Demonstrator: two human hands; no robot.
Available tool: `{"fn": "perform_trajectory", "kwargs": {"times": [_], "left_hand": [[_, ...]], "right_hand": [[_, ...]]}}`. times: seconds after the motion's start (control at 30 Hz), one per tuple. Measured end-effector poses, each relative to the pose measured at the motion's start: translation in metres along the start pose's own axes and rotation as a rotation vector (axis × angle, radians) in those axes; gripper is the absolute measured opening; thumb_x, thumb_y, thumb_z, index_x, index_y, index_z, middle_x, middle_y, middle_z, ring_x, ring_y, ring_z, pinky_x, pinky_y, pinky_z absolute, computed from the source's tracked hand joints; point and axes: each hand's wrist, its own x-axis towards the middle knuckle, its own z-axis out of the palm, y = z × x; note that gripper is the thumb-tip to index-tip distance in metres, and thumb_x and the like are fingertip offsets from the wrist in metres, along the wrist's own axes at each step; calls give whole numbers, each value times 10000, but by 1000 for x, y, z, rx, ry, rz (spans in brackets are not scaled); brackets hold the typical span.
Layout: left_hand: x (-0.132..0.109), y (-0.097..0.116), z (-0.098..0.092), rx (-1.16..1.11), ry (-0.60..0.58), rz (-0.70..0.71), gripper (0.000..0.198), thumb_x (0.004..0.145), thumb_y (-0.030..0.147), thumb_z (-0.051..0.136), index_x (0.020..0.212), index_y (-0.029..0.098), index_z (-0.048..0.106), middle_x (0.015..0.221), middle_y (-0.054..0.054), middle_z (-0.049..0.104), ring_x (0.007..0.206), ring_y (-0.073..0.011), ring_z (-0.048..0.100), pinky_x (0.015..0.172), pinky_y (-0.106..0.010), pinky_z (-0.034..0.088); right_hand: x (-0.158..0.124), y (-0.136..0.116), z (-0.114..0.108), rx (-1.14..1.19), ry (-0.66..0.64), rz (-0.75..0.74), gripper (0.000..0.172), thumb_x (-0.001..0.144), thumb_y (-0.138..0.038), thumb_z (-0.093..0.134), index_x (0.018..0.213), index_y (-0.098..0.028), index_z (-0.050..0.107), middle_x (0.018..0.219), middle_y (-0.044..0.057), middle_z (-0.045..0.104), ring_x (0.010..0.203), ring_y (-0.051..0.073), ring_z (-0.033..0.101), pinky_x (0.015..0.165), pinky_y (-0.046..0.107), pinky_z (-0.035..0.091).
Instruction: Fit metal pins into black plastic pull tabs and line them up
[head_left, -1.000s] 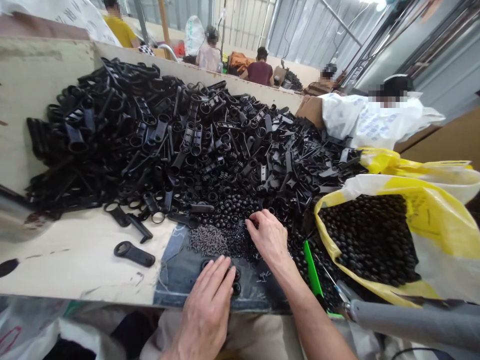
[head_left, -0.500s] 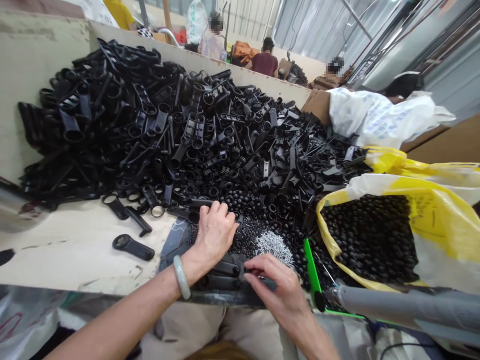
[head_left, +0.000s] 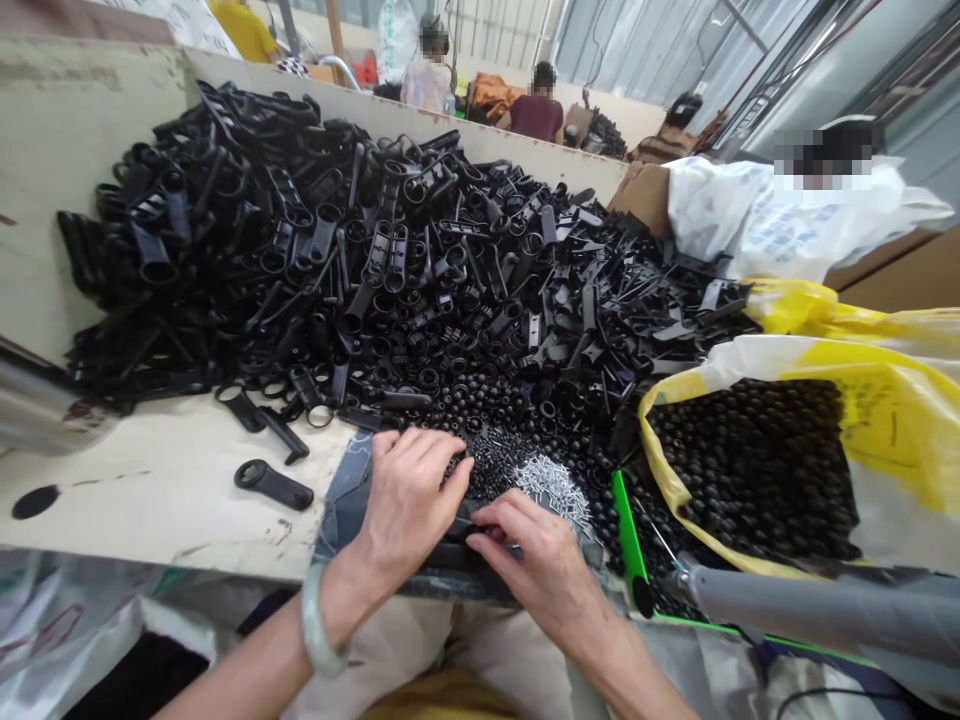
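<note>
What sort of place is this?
Probably a small factory or assembly workshop: a big heap of black parts covers much of the bench, small silvery pieces lie piled near the right hand, and other people are visible beyond.

And there, at the back: a maroon-shirted worker [head_left: 534, 118], orange cloth [head_left: 493, 96] just beside, ridged metal wall [head_left: 630, 55] behind!

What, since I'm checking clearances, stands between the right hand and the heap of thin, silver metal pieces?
Nothing visible: the heap of thin, silver metal pieces lies just beyond the right hand, on its knuckle side.
</note>
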Motion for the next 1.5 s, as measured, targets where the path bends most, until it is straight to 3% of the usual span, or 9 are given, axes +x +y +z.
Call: {"fn": "perform_trajectory", "kwargs": {"times": [0.17, 0.3, 0.5, 0.6, 0.77, 1.07, 1.3, 1.5], "left_hand": [[-64, 12, -14, -252, 116, -23, 125, 987, 141, 624, 1094, 199, 649, 972, -21, 796, 852, -179, 731, 874, -374, 469], [-88, 15, -7, -270, 127, 0, 185, 991, 107, 604, 1157, 185, 631, 988, -39, 807, 856, -172, 741, 874, -334, 495], [-83, 14, 3, -240, 139, 39, 174, 982, 85, 604, 1105, 186, 675, 1066, -50, 826, 998, -219, 772, 941, -382, 420], [-84, 14, 4, -223, 150, 43, 157, 998, 106, 589, 1094, 186, 683, 1057, -50, 833, 985, -220, 782, 939, -384, 399], [-86, 16, 3, -212, 148, 9, 139, 1023, 144, 573, 1066, 194, 696, 1054, -50, 838, 975, -223, 794, 920, -401, 361], [-83, 17, 2, -209, 158, -7, 151, 1016, 129, 586, 1109, 181, 693, 1009, -38, 846, 934, -213, 804, 900, -406, 352], [-86, 18, 5, -203, 190, -10, 152, 1022, 123, 602, 1129, 186, 691, 1016, -31, 848, 935, -203, 804, 903, -404, 351], [-91, 17, 10, -196, 186, 1, 170, 1002, 106, 639, 1117, 212, 708, 1041, -6, 848, 951, -214, 802, 916, -430, 317]], "right_hand": [[-1, 1, 1, -53, -7, 16, 72, 1015, -207, 620, 963, -215, 670, 864, 16, 686, 698, 155, 697, 632, 257, 563], [-3, 0, 5, -101, -16, 21, 80, 1026, -229, 608, 968, -219, 662, 867, 22, 689, 704, 161, 699, 627, 259, 564], [0, -11, -3, -79, -25, 25, 111, 1005, -168, 605, 1046, -214, 698, 887, 25, 686, 714, 167, 689, 655, 270, 569], [0, -12, -11, 84, 0, 73, 198, 1026, -192, 578, 1135, -247, 734, 949, 33, 719, 799, 167, 712, 729, 266, 585], [-8, -4, -6, 313, 100, 225, 116, 1005, -269, 651, 1063, -232, 744, 983, 32, 788, 844, 178, 765, 781, 265, 620], [-13, 3, 13, 29, 110, -58, 196, 1024, -173, 605, 1178, -236, 708, 1130, 56, 790, 1008, 202, 761, 920, 328, 613], [-11, 0, 8, -14, 138, -70, 167, 1020, -187, 617, 1105, -228, 754, 938, 55, 762, 833, 194, 735, 741, 307, 620], [-9, 3, -1, -12, 33, -111, 190, 1036, -183, 595, 1135, -232, 750, 977, 51, 795, 814, 171, 768, 745, 262, 632]]}}
